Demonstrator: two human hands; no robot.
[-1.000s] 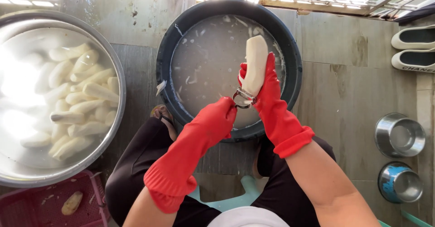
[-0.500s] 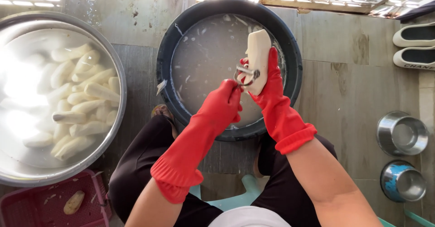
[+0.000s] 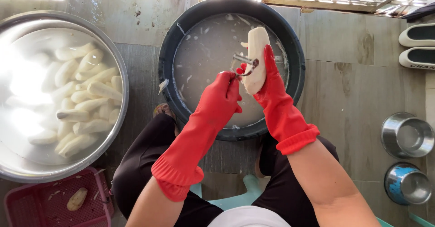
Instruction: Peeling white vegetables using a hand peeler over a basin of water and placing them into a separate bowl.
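**Peeling a white root over the dark tub**

The peeled white root [image 3: 255, 59] is held above the cloudy water of the dark round tub [image 3: 168, 64], likely so that shavings drop into the water rather than onto the floor. Its long axis runs roughly away from the person, tilted slightly, with the rounded far end pointing toward the tub's far rim and the near end low in the palm.

The right hand [image 3: 272, 89], in a red rubber glove, cradles the root from the side and beneath, its fingers clamped around the lower half, which leaves the upper face bare for the blade. The left hand [image 3: 220, 98], gloved the same way, has its fingers closed around the handle of a metal peeler [image 3: 242, 65], whose head lies against the root's left side near the middle.

To the left stands a wide steel basin [image 3: 117, 118] of water holding many peeled white roots. A pink crate [image 3: 97, 200] at the lower left holds one yellowish piece. Two small steel bowls [image 3: 408, 138] sit on the tiled floor at right, with pale slippers [image 3: 417, 45] beyond them.
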